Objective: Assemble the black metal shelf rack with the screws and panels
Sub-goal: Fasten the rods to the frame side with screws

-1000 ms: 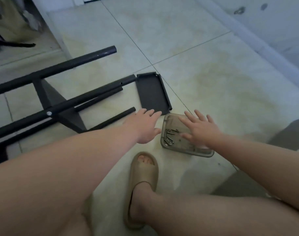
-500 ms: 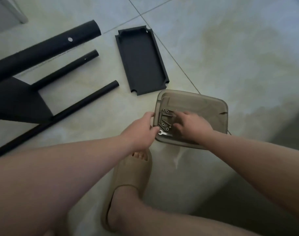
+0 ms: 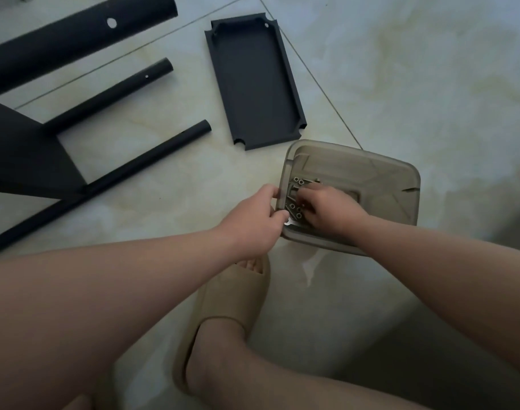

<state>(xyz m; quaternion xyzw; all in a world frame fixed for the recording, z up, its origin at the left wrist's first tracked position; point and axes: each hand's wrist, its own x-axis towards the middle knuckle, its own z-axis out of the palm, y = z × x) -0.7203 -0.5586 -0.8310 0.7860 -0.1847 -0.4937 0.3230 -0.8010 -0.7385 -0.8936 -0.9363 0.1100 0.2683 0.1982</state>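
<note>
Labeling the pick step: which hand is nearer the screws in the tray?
Right. The right hand has its fingers down among the screws inside the tray; the left hand grips the tray's left rim, beside them.

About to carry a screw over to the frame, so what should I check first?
1. Tray steadied: ok, left hand grips the rim of the tray.
2. Screw in grip: cannot tell, right hand covers the screws, fingertips hidden.
3. Tool nearby: ok, small wrench lies in the tray's near corner.
4. Panel free: ok, black panel lies on the floor, nothing on it.
5. Screw hole reachable: ok, thick tube shows an uncovered hole.
</note>
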